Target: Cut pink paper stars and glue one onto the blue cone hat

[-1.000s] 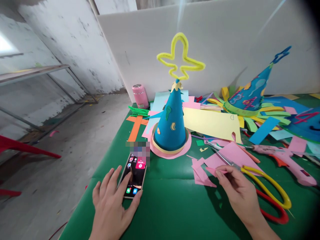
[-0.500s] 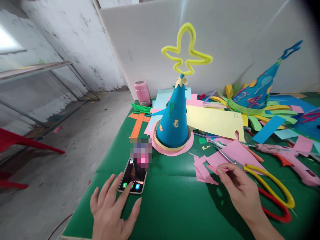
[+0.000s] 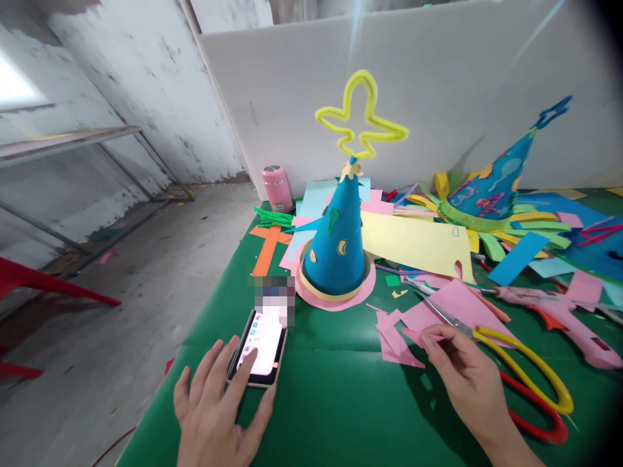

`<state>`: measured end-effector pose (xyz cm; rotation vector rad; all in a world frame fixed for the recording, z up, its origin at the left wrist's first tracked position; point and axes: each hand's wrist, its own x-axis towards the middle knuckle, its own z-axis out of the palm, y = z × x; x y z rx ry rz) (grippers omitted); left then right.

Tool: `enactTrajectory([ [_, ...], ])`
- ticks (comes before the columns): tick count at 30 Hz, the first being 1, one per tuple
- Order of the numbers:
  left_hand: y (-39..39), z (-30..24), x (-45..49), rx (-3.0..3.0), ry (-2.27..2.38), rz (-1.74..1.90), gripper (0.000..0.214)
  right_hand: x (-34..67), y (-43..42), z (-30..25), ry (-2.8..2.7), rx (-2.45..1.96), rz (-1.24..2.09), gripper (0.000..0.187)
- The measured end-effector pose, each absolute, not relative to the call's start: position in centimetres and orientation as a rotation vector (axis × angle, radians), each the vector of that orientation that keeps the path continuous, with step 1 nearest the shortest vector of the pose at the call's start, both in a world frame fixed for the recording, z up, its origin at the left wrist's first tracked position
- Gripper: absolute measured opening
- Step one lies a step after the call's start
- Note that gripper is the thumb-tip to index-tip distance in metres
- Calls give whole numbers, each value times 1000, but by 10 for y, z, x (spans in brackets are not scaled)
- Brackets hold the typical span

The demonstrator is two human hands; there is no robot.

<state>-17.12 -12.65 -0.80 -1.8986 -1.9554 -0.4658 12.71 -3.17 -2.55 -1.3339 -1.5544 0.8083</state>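
My left hand (image 3: 219, 405) lies with its fingers spread, the index fingertip touching the screen of a smartphone (image 3: 265, 344). A white panel shows on that screen, and the phone's far end is pixelated. In my right hand (image 3: 467, 376) a small scrap of pink paper (image 3: 413, 336) is pinched between thumb and fingers. Under and beside it lie more pink paper scraps (image 3: 392, 337). Scissors (image 3: 523, 363) with yellow and red handles rest by the right hand. Beyond both hands stands a blue cone party hat (image 3: 335, 243) with a pink brim and a yellow pipe-cleaner shape (image 3: 363, 133) on top.
A pink glue gun (image 3: 559, 311) lies at the right, with a second decorated cone hat (image 3: 491, 185) behind it. Cream paper (image 3: 418, 240), orange strips (image 3: 266, 251) and green pipe cleaners (image 3: 272, 217) surround the hat. A pink flask (image 3: 277, 188) stands at the table's back left.
The phone screen has gone from a dark home screen with icons to a white panel. The view has tilted up slightly. Both hands keep nearly the same positions.
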Motion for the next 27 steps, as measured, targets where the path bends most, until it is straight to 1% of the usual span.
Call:
enactTrajectory([
  [6,-111,-5,-176,-1895,-1985,-414,42,127,-32,-25,-1572,-1331,772,9],
  [12,-84,3,-186,-1889,-2028,-292,42,126,-30,-23,-1583,-1304,706,8],
  [18,-64,10,-188,-1873,-2135,-157,47,126,-32,-22,-1570,-1300,712,8],
  [27,-38,9,-191,-1984,-2134,-27,54,127,-31,-23,-1560,-1328,703,10],
])
